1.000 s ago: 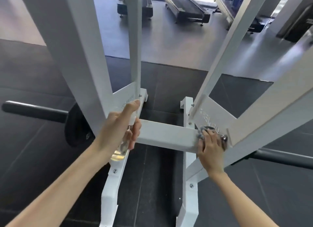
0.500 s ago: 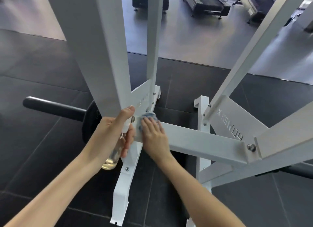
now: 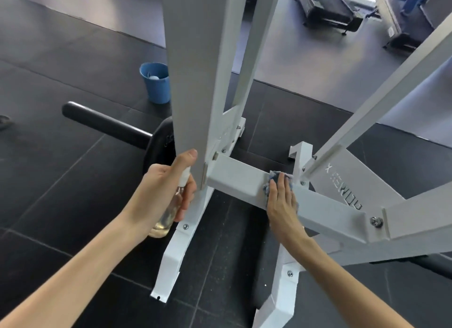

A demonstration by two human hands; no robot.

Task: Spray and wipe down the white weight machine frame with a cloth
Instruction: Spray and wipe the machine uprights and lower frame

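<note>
A: Where's the cloth (image 3: pixel 275 179) just now?

B: On the low crossbar (image 3: pixel 234 178) of the white frame (image 3: pixel 420 220), about midway along it. It lies flat under the right hand (image 3: pixel 281 201), whose fingers are straight and close together, pressing it down rather than pinching it.

A: And the other hand?

B: The left hand (image 3: pixel 163 193) is wrapped round the spray bottle (image 3: pixel 168 214) at the crossbar's left end, tight beside the post (image 3: pixel 193 83).

A: What might go wrong?

B: Nothing curls round the cloth, so a quick stroke could bunch it or slide it off the crossbar's edge. A bolt (image 3: pixel 376 221) sticks out at the crossbar's right end, and the cloth may snag there. A squeeze that close to the crossbar could also splash back.
</note>
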